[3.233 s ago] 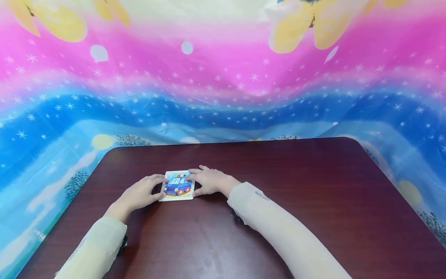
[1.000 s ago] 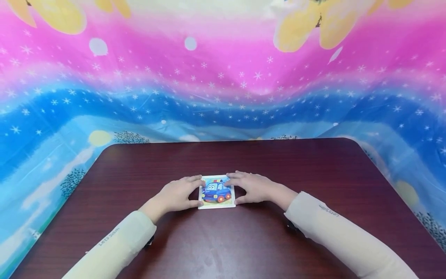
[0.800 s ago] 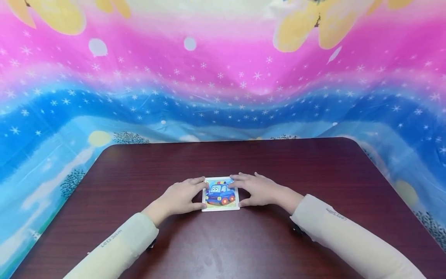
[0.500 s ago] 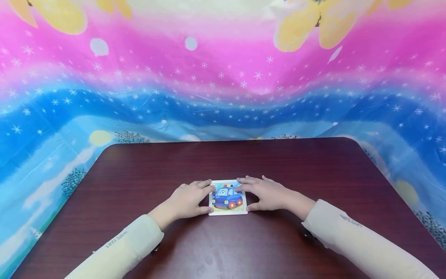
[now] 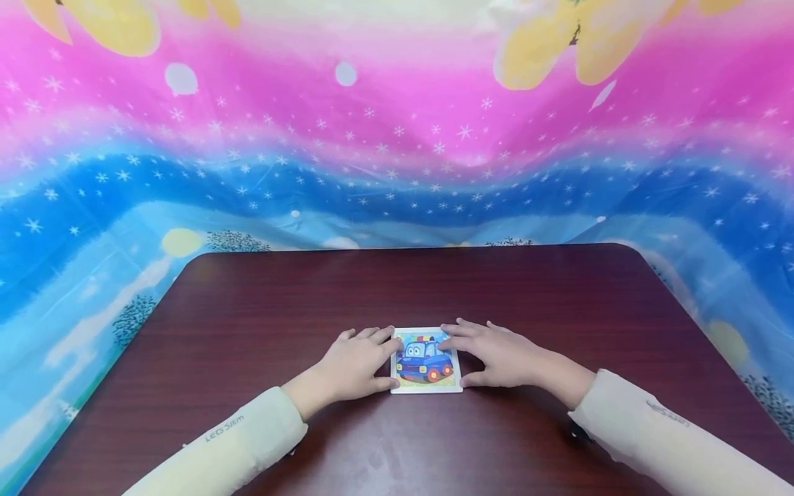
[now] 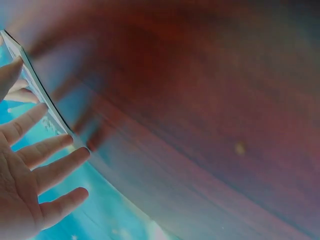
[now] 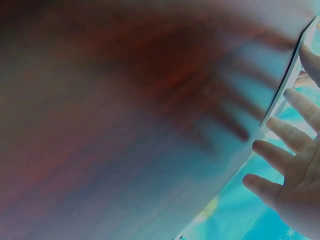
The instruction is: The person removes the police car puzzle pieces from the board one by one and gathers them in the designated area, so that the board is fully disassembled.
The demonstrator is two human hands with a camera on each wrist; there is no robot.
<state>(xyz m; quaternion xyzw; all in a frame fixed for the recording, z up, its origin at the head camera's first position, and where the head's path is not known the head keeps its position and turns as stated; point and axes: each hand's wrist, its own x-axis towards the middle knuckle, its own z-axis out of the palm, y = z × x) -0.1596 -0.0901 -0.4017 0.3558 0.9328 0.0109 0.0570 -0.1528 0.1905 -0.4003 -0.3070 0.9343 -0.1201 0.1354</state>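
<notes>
At a dark tabletop (image 5: 527,289), I remotely see the left hand (image 5: 353,365) and right hand (image 5: 505,353), fingers extended, touching opposite edges of a picture tile (image 5: 424,368), presumably for even control.

Glossy dark red-brown table (image 5: 540,289), 6 o'clock — pink-and-blue snowflake-print cloth (image 5: 397,151) behind, 9 round to 3 o'clock.

Head view: from above, forward and down, table (image 5: 558,296) across lower half, backdrop (image 5: 397,151) filling upper. Left wrist view close in, palm side, left hand (image 6: 21,181) along left edge; right wrist view mirrored, right hand (image 7: 301,172) along right edge. Shared by all: picture board (image 5: 424,365), lower centre from head, upper left and right from wrists.
</notes>
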